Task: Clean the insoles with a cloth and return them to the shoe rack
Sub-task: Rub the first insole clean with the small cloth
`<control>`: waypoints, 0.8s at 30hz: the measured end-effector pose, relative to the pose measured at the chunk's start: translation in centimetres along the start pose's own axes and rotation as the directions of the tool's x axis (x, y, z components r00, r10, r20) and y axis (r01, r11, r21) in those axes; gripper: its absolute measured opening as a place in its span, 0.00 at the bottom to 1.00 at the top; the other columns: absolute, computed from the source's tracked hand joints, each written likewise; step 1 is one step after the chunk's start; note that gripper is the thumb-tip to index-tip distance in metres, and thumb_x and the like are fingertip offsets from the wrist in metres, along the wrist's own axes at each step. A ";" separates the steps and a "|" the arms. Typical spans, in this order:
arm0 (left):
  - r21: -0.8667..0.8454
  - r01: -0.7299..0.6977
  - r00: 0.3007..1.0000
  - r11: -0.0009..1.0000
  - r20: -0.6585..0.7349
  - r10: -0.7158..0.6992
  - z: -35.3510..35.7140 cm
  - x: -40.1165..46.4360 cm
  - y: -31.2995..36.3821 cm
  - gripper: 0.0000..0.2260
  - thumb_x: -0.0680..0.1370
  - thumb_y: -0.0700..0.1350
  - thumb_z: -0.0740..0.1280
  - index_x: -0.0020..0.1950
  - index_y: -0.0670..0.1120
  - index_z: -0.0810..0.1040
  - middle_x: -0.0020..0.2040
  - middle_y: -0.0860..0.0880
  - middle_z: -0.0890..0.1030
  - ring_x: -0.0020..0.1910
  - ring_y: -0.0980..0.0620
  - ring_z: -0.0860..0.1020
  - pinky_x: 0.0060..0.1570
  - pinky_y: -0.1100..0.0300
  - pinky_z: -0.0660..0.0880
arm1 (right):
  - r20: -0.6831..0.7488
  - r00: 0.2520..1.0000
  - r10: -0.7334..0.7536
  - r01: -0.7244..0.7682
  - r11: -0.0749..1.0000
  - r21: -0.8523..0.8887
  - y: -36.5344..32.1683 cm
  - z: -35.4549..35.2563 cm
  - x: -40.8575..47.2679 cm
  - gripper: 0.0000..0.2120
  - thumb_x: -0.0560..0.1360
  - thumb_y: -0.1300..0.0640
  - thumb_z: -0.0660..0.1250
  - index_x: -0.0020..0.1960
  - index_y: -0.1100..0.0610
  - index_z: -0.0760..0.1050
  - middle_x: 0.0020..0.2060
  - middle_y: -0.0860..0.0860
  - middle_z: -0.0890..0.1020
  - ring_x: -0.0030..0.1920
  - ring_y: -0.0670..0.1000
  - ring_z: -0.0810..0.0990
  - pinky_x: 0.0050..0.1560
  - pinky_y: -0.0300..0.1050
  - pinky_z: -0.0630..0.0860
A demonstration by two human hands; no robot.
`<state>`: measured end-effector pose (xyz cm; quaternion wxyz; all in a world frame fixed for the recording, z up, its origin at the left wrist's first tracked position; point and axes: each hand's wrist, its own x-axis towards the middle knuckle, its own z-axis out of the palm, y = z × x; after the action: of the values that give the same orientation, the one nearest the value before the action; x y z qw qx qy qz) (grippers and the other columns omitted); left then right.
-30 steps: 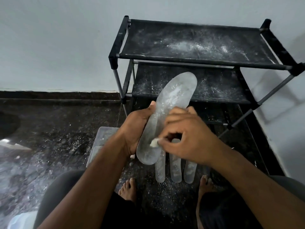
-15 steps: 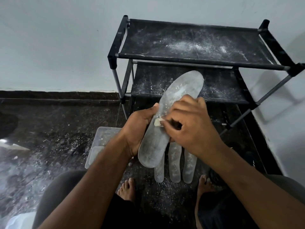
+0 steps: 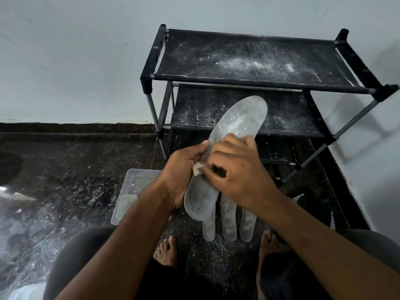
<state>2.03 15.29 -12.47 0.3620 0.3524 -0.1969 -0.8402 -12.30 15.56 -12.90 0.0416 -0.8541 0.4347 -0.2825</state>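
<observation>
Both hands on insole, L grips edge, R presses cloth.

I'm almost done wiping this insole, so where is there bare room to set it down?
The shoe rack's top shelf holds nothing but white dust; the middle shelf looks bare too. Floor left of the plastic container is open. It is crowded between the feet, where three insoles lie side by side.

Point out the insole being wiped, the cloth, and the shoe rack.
insole (image 3: 238, 124): head view, on its dusty upper half above the hands.
cloth (image 3: 197, 169): head view, on the small white wad pinched at the right hand's fingertips.
shoe rack (image 3: 249, 59): head view, on the powder-dusted top shelf.
</observation>
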 end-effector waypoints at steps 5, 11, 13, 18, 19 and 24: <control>0.057 -0.030 0.999 0.998 0.025 0.028 0.1 0.1 0.0 0.17 0.84 0.50 0.59 0.49 0.41 0.82 0.39 0.44 0.81 0.36 0.49 0.80 0.39 0.55 0.79 | -0.050 0.993 0.104 -0.103 0.994 0.018 1.0 -0.9 0.5 0.09 0.74 0.47 0.69 0.41 0.51 0.79 0.39 0.41 0.75 0.45 0.46 0.70 0.51 0.47 0.62; 0.028 -0.049 0.999 0.998 0.026 0.048 -0.1 0.4 -0.2 0.18 0.84 0.49 0.58 0.47 0.41 0.84 0.38 0.45 0.81 0.35 0.49 0.80 0.39 0.56 0.80 | 0.033 0.998 0.046 -0.046 0.999 0.016 1.2 -0.9 0.2 0.10 0.75 0.45 0.68 0.40 0.51 0.78 0.39 0.41 0.76 0.46 0.47 0.71 0.51 0.44 0.58; 0.055 -0.061 0.997 0.997 0.050 0.058 0.0 0.4 -0.2 0.17 0.83 0.49 0.58 0.50 0.41 0.83 0.41 0.44 0.82 0.37 0.48 0.80 0.42 0.53 0.79 | -0.053 0.995 0.082 -0.083 0.996 -0.017 1.6 -1.2 0.5 0.10 0.75 0.46 0.68 0.40 0.51 0.79 0.39 0.41 0.76 0.46 0.47 0.72 0.51 0.44 0.57; -0.019 -0.042 0.999 0.999 0.014 0.042 -0.4 0.6 -0.3 0.19 0.84 0.52 0.59 0.46 0.42 0.84 0.37 0.47 0.79 0.35 0.51 0.78 0.41 0.58 0.76 | 0.055 0.998 -0.002 -0.002 0.997 0.078 -0.1 0.0 -0.4 0.10 0.75 0.47 0.69 0.40 0.52 0.78 0.40 0.42 0.76 0.46 0.45 0.70 0.51 0.46 0.60; -0.014 -0.044 0.999 0.999 0.027 0.045 -0.4 0.6 -0.3 0.21 0.85 0.53 0.58 0.44 0.43 0.85 0.36 0.47 0.80 0.35 0.51 0.79 0.40 0.57 0.77 | 0.045 0.999 -0.005 0.004 0.999 0.038 0.3 -0.2 -0.3 0.10 0.75 0.47 0.69 0.41 0.52 0.79 0.40 0.43 0.77 0.46 0.46 0.70 0.50 0.46 0.60; 0.014 -0.014 0.991 1.000 0.135 0.012 -0.3 0.7 -0.6 0.29 0.85 0.61 0.52 0.49 0.42 0.85 0.42 0.44 0.82 0.41 0.47 0.81 0.47 0.52 0.79 | -0.037 0.997 0.075 -0.075 0.997 -0.017 1.0 -0.7 0.4 0.09 0.76 0.47 0.68 0.42 0.51 0.79 0.39 0.42 0.76 0.46 0.47 0.70 0.50 0.45 0.60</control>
<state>1.70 15.13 -13.34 0.3509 0.2962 -0.2295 -0.8582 -13.18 14.76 -12.39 0.0362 -0.8322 0.4698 -0.2922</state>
